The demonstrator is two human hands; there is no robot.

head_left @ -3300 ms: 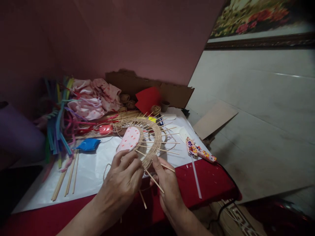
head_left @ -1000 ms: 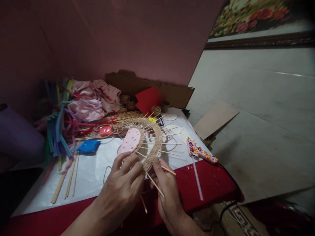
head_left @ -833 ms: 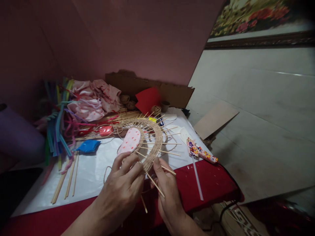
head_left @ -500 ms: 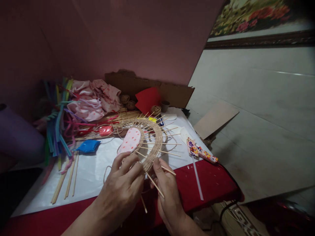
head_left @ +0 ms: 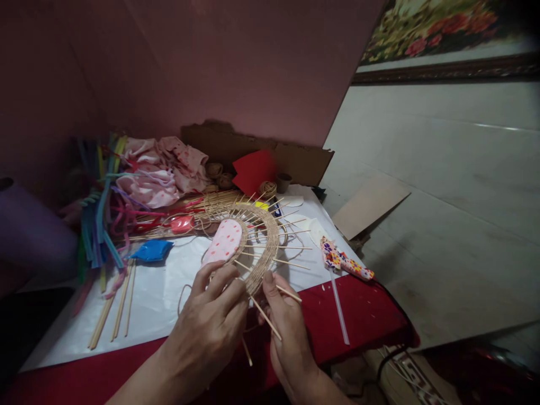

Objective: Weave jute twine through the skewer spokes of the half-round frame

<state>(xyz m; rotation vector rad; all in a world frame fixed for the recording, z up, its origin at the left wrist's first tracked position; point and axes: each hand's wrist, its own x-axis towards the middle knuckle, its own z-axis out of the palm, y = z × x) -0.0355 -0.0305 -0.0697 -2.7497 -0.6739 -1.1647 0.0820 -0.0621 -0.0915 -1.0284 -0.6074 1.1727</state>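
Many sticks [head_left: 295, 247] radially outward through twine band [head_left: 272, 239]

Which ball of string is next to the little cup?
The rightmost, lighter tan ball, beside the cup; the other two balls sit farther left, by the pink cloth.

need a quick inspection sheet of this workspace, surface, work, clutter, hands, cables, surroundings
surface: white sheet over a red cloth, which shows along the near edge and right corner
work in hand: woven piece with thin sticks radiating outward and a pink spotted centre
clutter: blue packet, red packet, loose sticks, crumpled pink fabric, flower-patterned item with a clear rod
left hand: fingers curled on the near side of the weave
right hand: thumb at its rim, sticks projecting past the fingers
cables: black cable beside the right corner, ends untraceable
surroundings: pink wall, framed floral picture
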